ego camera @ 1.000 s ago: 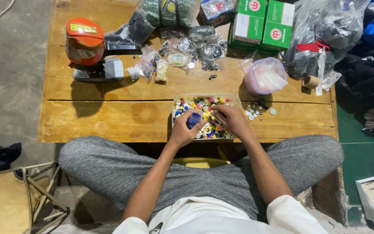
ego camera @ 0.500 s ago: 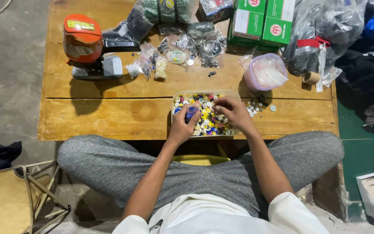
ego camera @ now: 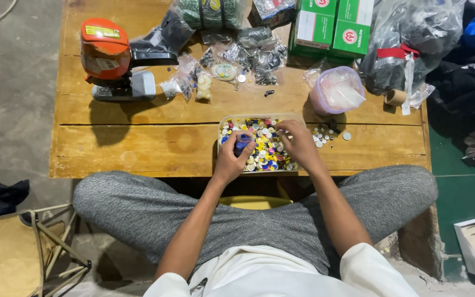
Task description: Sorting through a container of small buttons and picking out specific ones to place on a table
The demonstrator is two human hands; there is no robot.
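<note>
A clear shallow tray [ego camera: 224, 122] full of several small coloured buttons [ego camera: 265, 144] sits at the near edge of a low wooden table [ego camera: 155, 146]. My left hand [ego camera: 232, 159] is closed around a small dark blue object [ego camera: 243, 142] at the tray's left side. My right hand [ego camera: 298, 144] lies over the right half of the tray, fingers down among the buttons. Whether it holds any is hidden. A few loose white buttons [ego camera: 325, 135] lie on the wood just right of the tray.
An orange and grey press tool [ego camera: 108, 60] stands at the table's back left. Small clear bags [ego camera: 237, 52], green boxes [ego camera: 336, 25], a pink-lidded tub [ego camera: 336, 91] and a large dark bag [ego camera: 408, 44] crowd the back. My crossed legs [ego camera: 155, 203] sit under the near edge.
My right hand has shifted slightly over the tray's right side. My left hand still holds the blue object at the tray's left.
</note>
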